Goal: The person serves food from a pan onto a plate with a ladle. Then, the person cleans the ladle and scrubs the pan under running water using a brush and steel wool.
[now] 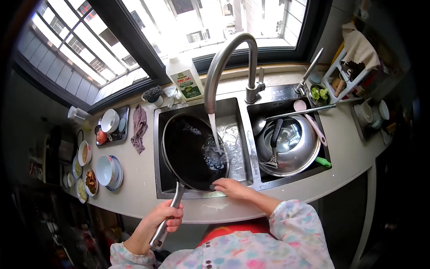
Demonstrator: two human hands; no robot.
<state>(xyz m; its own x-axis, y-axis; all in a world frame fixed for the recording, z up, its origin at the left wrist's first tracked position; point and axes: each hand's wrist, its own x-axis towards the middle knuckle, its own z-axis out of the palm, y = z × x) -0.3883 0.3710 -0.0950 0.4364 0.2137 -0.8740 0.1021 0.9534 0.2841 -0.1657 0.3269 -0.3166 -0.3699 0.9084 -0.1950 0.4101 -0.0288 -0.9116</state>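
A black frying pan (188,148) with a steel handle (175,200) sits tilted in the left sink basin (239,168). My left hand (163,218) is wrapped round that handle. Water from the curved faucet (211,105) falls into the pan's right side and splashes there. My right hand (233,188) is at the pan's near rim with its fingers bent together. A small greyish bit shows under those fingertips, too little of it to name.
In the right basin lie a large steel lid or bowl (304,157), a ladle (259,125) and a pink spoon (316,130). A white jug (184,78) stands behind the sink. Several bowls, one white (106,170), and a purple rag (139,129) are on the left counter.
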